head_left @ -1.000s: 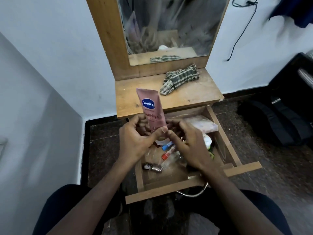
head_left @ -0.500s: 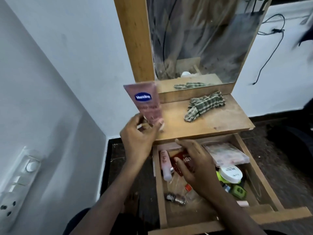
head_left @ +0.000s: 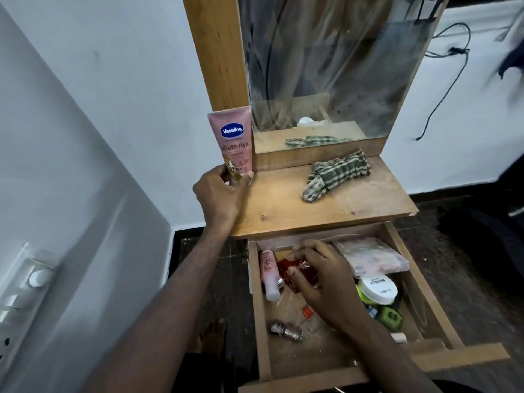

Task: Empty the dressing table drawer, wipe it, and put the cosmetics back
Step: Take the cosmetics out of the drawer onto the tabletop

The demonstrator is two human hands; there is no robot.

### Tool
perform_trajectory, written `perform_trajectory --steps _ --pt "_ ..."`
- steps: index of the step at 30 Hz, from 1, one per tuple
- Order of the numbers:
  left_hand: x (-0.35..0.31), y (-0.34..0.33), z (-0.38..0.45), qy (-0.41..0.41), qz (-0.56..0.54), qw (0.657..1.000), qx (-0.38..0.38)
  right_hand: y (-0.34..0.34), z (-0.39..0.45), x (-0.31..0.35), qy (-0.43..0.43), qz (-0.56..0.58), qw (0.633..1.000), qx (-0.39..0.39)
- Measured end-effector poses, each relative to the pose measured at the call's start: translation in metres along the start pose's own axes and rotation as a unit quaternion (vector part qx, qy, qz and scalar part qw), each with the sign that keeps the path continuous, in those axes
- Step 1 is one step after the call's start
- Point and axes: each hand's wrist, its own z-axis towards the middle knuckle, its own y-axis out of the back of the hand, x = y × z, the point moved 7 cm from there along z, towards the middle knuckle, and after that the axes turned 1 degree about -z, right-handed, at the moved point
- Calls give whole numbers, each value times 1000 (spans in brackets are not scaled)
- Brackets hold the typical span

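Note:
My left hand (head_left: 219,191) grips the lower end of a pink Vaseline tube (head_left: 234,140), standing it upright at the back left corner of the dressing table top (head_left: 326,211), against the mirror frame. The wooden drawer (head_left: 259,321) is pulled open below. My right hand (head_left: 323,279) reaches into it, fingers curled over a red box (head_left: 292,269). Beside it lies a pink bottle (head_left: 268,273). A white round jar (head_left: 377,290), a green item (head_left: 392,317), a small dark bottle (head_left: 285,330) and a pink patterned pouch (head_left: 371,255) also lie in the drawer.
A green checked cloth (head_left: 336,174) lies bunched on the table top, right of centre. The mirror (head_left: 326,66) rises behind it. A white wall with a switch panel (head_left: 25,293) stands close on the left. A black cable (head_left: 442,89) hangs on the right wall. Dark floor surrounds the table.
My left hand carried the Vaseline tube up out of the drawer to the table top's back left corner. My right hand let go of it and went down onto the red box.

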Motion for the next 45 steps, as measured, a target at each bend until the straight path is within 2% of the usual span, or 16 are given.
perform_trajectory --steps 2,4,7,10,12,14,16,22,24,31,34,35,37,40,43,45 --pt "1 6 -4 21 16 1000 10 1 -1 -2 -10 -19 1000 9" --pt "-1 21 -21 25 19 999 -19 12 -3 -10 -43 -76 996 1" --pt "-25 38 -72 -70 -55 995 -40 40 -8 -32 -114 -183 976 -1" --pt "-43 17 -144 -212 -28 973 83 53 -21 -61 -177 -271 944 69" --pt "-29 -8 -177 -209 -20 960 185 53 -28 -76 -198 -284 932 104" --pt "-12 -32 -196 -197 9 938 283 53 -28 -79 -195 -278 934 110" --pt "-3 -45 -203 -212 53 918 331 56 -25 -76 -183 -271 940 95" --pt "7 -48 -191 -148 48 934 323 56 -21 -67 -101 -268 951 120" --pt "7 -50 -192 -158 58 930 327 59 -16 -59 -57 -262 960 86" --pt "4 -44 -193 -157 40 938 305 88 -6 -30 -7 -128 985 -113" --pt "4 -42 -194 -126 40 941 312 107 -13 -30 -67 -4 978 -197" --pt "4 -41 -195 -120 41 941 314 109 -16 -38 -123 70 965 -219" --pt "-1 -38 -196 -122 11 942 311 101 -18 -52 -231 251 911 -233" --pt "-11 -23 -192 -121 -88 954 259 83 -15 -57 -299 402 838 -217" --pt "-11 -13 -187 14 -229 941 250 70 -4 -53 -303 451 816 -197" --pt "-12 -10 -181 47 -267 927 258 64 9 -43 -285 452 828 -171"
